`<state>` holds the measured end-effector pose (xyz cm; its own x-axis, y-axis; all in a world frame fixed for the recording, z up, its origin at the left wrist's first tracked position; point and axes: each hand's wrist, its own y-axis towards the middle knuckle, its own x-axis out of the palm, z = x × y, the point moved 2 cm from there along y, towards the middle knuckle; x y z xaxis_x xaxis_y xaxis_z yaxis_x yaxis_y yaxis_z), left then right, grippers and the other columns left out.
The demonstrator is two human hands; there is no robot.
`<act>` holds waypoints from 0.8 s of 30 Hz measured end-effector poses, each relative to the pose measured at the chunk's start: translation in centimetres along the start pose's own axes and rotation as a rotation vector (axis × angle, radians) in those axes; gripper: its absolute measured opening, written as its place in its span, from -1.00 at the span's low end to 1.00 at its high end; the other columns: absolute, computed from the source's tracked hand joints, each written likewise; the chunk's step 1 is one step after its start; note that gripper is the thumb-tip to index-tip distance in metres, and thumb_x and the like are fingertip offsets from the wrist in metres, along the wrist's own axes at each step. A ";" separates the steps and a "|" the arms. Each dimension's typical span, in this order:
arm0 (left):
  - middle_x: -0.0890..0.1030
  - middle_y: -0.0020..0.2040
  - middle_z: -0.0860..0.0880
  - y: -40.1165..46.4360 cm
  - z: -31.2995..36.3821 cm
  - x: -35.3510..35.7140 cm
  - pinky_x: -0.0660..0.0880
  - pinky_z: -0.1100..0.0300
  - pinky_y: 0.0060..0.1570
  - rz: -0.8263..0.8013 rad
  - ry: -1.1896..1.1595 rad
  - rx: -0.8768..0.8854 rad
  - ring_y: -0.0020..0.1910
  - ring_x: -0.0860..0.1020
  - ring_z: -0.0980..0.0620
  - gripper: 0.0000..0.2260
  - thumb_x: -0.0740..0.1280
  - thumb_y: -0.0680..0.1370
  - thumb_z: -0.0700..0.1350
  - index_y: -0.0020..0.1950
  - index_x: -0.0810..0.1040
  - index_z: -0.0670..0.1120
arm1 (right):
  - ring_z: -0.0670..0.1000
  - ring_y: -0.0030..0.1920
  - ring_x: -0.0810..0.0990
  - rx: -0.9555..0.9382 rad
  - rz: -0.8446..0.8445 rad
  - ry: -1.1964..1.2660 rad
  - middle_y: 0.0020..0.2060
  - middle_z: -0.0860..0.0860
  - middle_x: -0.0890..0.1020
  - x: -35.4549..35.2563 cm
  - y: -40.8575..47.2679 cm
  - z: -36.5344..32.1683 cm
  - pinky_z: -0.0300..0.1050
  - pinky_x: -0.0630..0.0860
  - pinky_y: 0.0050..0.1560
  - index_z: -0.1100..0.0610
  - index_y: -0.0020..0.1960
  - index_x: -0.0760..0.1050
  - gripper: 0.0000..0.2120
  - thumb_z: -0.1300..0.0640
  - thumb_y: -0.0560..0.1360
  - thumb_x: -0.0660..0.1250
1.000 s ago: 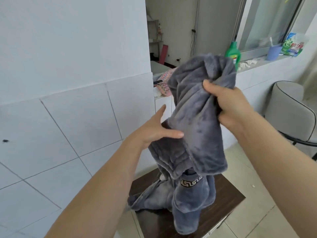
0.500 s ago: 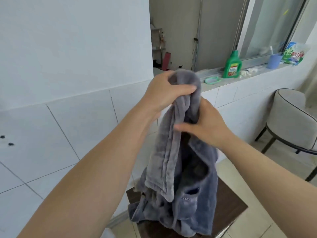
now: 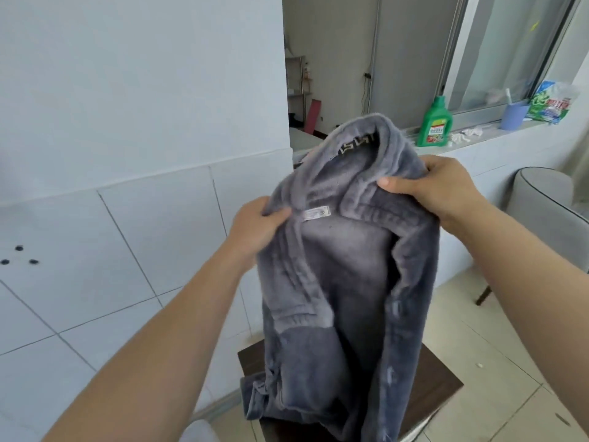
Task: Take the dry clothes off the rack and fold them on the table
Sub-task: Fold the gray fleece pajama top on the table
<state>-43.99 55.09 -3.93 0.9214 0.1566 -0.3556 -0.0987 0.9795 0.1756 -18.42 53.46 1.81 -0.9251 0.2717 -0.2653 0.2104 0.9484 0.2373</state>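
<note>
- Since half a second ago we have parted our hands; the collar now opens toward us.
- The grey robe (image 3: 344, 282) hangs lengthwise, its hem resting on the dark table (image 3: 439, 390) directly below.
- Left hand (image 3: 258, 228) and right hand (image 3: 446, 189) each pinch a collar side, level.
- Tiled wall at left; window ledge behind.

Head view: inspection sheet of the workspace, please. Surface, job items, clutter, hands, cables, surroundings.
Surface: dark wooden table, partly covered by the garment's lower end.
Job's things: grey fleece garment held up by the collar; white label faces the camera.
Clutter: green bottle, blue cup and detergent bag on the window ledge.
Grippers: left hand and right hand each grip a collar side.
Cables: one hanging on the far wall.
Surroundings: tiled wall, grey chair, tiled floor.
</note>
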 end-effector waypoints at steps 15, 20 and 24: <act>0.61 0.08 -0.02 -1.6 -3.3 -2.8 0.49 0.07 0.13 -0.325 0.450 -0.159 0.09 0.55 -0.05 -0.77 0.41 0.51 -0.05 0.13 0.58 -0.08 | -0.09 -0.26 0.70 0.276 -0.238 0.583 -0.29 -0.02 0.71 -1.2 -0.7 -2.6 -0.24 0.60 -0.32 0.13 -0.08 0.55 -0.85 0.05 0.48 0.35; 0.67 -0.03 -0.18 -0.7 -0.3 -5.2 0.58 0.14 -0.05 -0.243 -0.293 -0.232 -0.14 0.66 -0.02 -0.81 0.32 0.58 -0.02 0.02 0.59 -0.14 | -0.05 -0.09 0.67 0.191 -0.213 0.101 -0.05 0.04 0.69 -1.8 -1.2 -0.3 -0.17 0.56 -0.04 0.14 0.03 0.59 -0.69 0.13 0.32 0.52; 0.68 -0.04 -0.24 -0.2 1.7 -7.1 0.57 0.29 -0.04 -0.159 -0.778 -0.206 -0.12 0.67 0.14 -0.64 0.47 0.35 0.02 -0.11 0.68 -0.29 | -0.05 -0.15 0.68 0.391 0.013 0.745 -0.12 0.04 0.69 -3.4 0.7 1.2 -0.15 0.61 -0.16 0.16 0.12 0.53 -0.80 0.07 0.60 0.25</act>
<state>-49.83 53.57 0.16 0.9197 -0.0451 0.3901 0.0582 0.9981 -0.0220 -14.78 53.41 1.73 -0.8595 0.2341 0.4544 0.1901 0.9716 -0.1409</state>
